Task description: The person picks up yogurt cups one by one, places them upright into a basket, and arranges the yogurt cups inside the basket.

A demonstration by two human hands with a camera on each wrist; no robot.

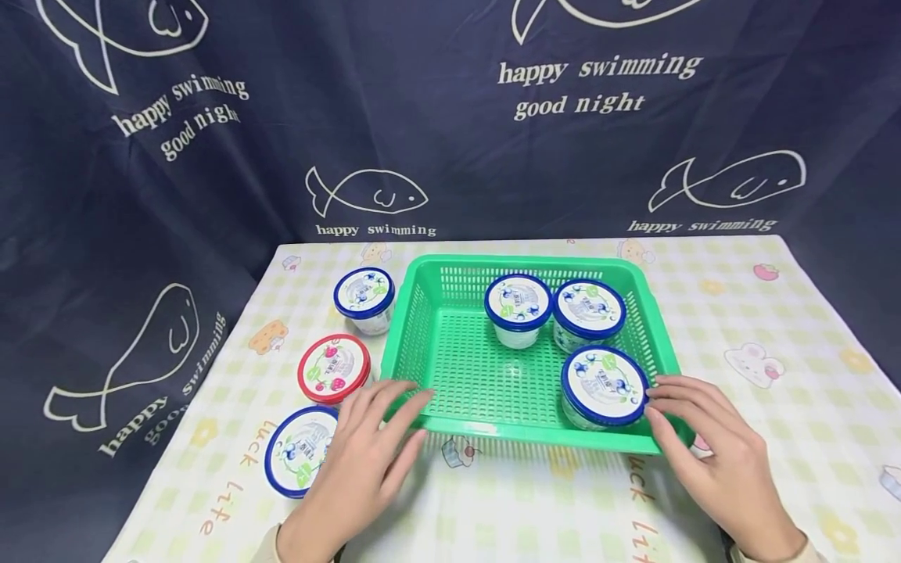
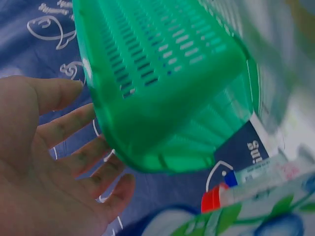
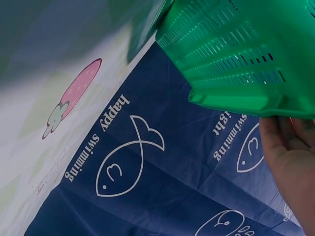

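A green plastic basket [image 1: 486, 429] with slotted walls stands on the table. Inside it, toward the right, are three tubs with blue-rimmed lids: a back middle tub [image 1: 519, 302], a back right tub [image 1: 590, 310] and a front right tub [image 1: 604, 385]. My right hand [image 1: 711, 453] reaches over the basket's front right corner, fingertips right at the front tub's lid edge. My left hand [image 1: 373, 457] lies at the front left corner, its fingers loosely extended beside the rim; the left wrist view shows the palm [image 2: 49, 167] with nothing in it.
Left of the basket stand a blue-lidded tub [image 1: 364, 294] at the back, a red-lidded tub [image 1: 334, 368] in the middle and another blue-lidded tub [image 1: 299, 453] partly behind my left hand. A checked tablecloth [image 1: 521, 508] covers the table; a dark blue curtain [image 1: 457, 141] hangs behind.
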